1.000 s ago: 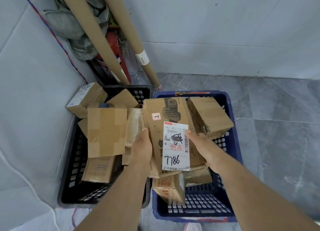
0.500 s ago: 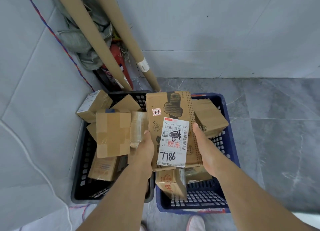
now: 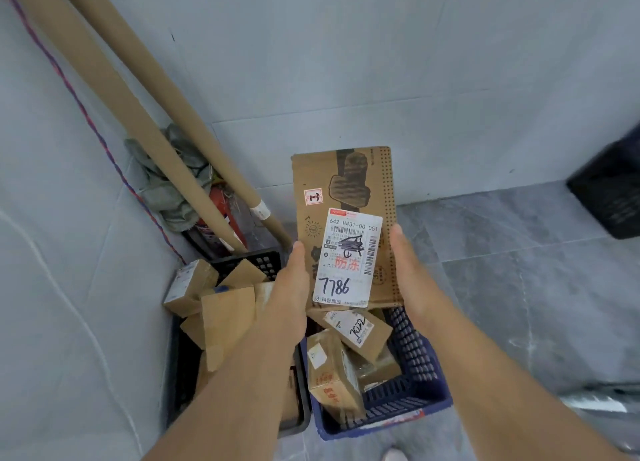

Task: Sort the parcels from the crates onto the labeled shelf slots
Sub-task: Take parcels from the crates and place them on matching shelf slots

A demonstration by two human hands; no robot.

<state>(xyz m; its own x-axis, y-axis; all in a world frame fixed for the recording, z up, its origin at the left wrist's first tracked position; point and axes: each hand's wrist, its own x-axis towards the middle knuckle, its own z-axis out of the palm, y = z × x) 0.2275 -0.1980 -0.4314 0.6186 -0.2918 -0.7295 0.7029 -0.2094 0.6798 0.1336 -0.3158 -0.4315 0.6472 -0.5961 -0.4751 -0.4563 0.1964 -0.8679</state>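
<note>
I hold a tall brown cardboard parcel (image 3: 346,190) upright above the crates, its white label reading 7786 facing me. My left hand (image 3: 294,284) grips its left edge and my right hand (image 3: 408,273) grips its right edge. Below it stand a blue crate (image 3: 412,384) with several small cardboard parcels (image 3: 356,329) and, to its left, a black crate (image 3: 263,259) heaped with more boxes (image 3: 227,317). No shelf is in view.
Two long cardboard tubes (image 3: 138,114) lean in the wall corner over a red extinguisher (image 3: 221,218) and grey rags. A dark crate (image 3: 609,197) stands at the right edge on the grey tiled floor. A shoe tip (image 3: 394,455) shows at the bottom.
Both hands have lifted the 7786 parcel up out of the blue crate and higher in front of the wall. The view has pulled back from the crates.
</note>
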